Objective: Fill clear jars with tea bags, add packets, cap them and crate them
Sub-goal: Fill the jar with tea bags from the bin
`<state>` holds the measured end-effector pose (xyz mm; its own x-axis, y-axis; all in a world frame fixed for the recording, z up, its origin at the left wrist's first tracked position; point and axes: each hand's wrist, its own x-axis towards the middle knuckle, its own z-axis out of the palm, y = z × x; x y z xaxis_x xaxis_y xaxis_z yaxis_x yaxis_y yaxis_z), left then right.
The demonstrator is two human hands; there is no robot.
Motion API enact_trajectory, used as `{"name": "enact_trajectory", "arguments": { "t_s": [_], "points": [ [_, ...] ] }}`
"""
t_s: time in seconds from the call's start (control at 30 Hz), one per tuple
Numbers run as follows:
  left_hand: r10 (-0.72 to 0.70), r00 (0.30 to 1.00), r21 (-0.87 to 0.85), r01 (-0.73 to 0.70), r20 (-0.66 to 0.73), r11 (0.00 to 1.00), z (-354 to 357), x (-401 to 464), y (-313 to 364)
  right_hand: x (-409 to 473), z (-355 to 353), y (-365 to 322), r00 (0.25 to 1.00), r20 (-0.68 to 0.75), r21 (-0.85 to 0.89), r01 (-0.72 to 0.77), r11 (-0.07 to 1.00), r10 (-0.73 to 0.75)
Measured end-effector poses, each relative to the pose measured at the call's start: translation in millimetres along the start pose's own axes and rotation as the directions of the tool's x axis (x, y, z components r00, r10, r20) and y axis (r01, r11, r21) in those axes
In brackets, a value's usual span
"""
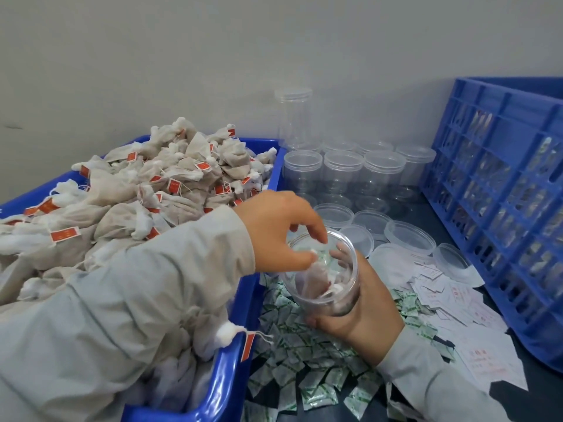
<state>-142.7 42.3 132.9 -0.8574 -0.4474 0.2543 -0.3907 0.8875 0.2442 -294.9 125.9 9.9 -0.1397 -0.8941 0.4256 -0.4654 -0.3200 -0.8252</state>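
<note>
My right hand (362, 309) grips a clear jar (327, 281) from below and the side, tilting its open mouth toward me. A few tea bags lie inside it. My left hand (280, 229) hovers over the jar's mouth, its fingertips pinching a tea bag (316, 269) at the rim. A blue bin (231, 360) on the left is heaped with beige tea bags (158, 190) that carry red tags. Green-and-white packets (304, 363) lie scattered under the jar.
Empty clear jars (344, 172) stand at the back by the wall, one stacked higher. Loose clear lids (408, 236) lie in front of them. White paper slips (457, 303) spread to the right. A blue slatted crate (499, 190) holding filled jars stands at far right.
</note>
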Motion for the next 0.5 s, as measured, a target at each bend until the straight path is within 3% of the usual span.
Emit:
{"name": "enact_trajectory", "arguments": {
  "t_s": [0.07, 0.13, 0.23, 0.33, 0.43, 0.5],
  "points": [
    [-0.07, 0.985, -0.056, 0.062, -0.157, 0.996, -8, 1, -10, 0, -1, 5, 1.0, -0.012, 0.005, -0.008, 1.0, 0.008],
    [-0.25, 0.921, -0.068, 0.241, -0.299, 0.968, -15, 4, -29, -1, -1, 9, 0.999, 0.006, -0.014, -0.049, 0.999, 0.049],
    [-0.506, 0.803, 0.025, 0.54, -0.314, 0.842, -21, 6, -62, -4, -2, 11, 0.998, 0.014, -0.044, -0.066, 0.997, 0.067],
    [-0.649, 0.754, 0.206, 0.655, -0.106, 0.727, -10, 3, -84, -4, -2, 9, 0.997, 0.01, -0.05, -0.076, 0.996, 0.076],
    [-0.691, 0.699, 0.391, 0.593, 0.185, 0.704, 12, 1, -91, -4, -2, 9, 0.995, 0.019, -0.04, -0.101, 0.994, 0.102],
    [-0.68, 0.664, 0.406, 0.554, 0.312, 0.727, 25, 1, -88, -4, -2, 9, 0.995, 0.02, -0.043, -0.099, 0.994, 0.1]
  ]
}}
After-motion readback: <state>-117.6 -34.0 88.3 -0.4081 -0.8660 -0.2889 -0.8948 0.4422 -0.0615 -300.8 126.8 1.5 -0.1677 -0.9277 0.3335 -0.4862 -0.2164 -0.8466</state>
